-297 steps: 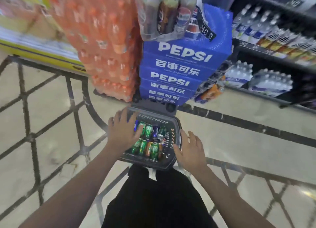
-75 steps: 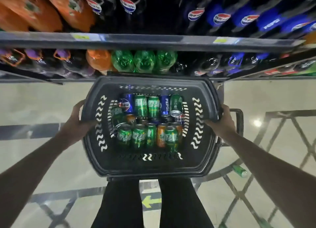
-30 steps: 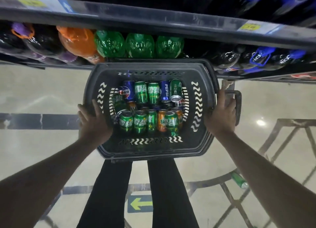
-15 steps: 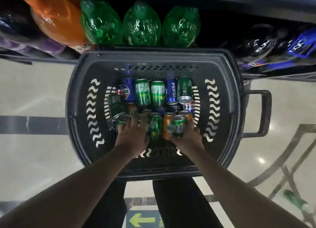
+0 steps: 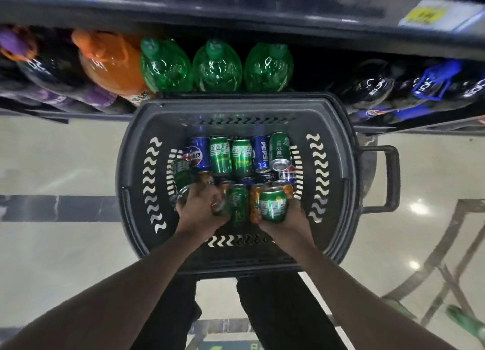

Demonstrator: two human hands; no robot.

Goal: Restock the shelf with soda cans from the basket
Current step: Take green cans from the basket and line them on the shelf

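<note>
Head cam, looking straight down. I'm seeing both hands reaching inside the basket [image 5: 338, 181], which is sitting on the floor just ahead of the legs, its far rim up against the lowest shelf [image 5: 236, 16].

R hand [image 5: 286, 219]: fingers are curling round a green can [image 5: 273, 205] from below, gripping it; can is tilting top-away from me, sitting higher than the cans around it. L hand [image 5: 200, 209]: palm down, fingers curling over another green can [image 5: 219, 208], of which only a sliver is showing at the fingertips. Grip looks closed on it, though most of the can is hidden.

Btwn the two hands: one green can [image 5: 238, 205] and an orange can [image 5: 254, 205], lying side by side, touching. Just beyond the hands: a row of lying cans, blue [image 5: 199, 152], green [image 5: 220, 155], green [image 5: 242, 156], blue [image 5: 260, 152], green [image 5: 279, 148]. More cans underneath, partly hidden.

Beyond the basket, past both hands: three green bottles [image 5: 216, 66] on the shelf, an orange bottle [image 5: 112, 60] to their L, dark bottles [image 5: 372, 84] to the R. Basket handle [image 5: 385, 179] is sticking out R of the R hand. Far R and nearer me than the R hand: a green bottle [image 5: 467, 323] is lying on the floor [image 5: 65, 244], blurry.
</note>
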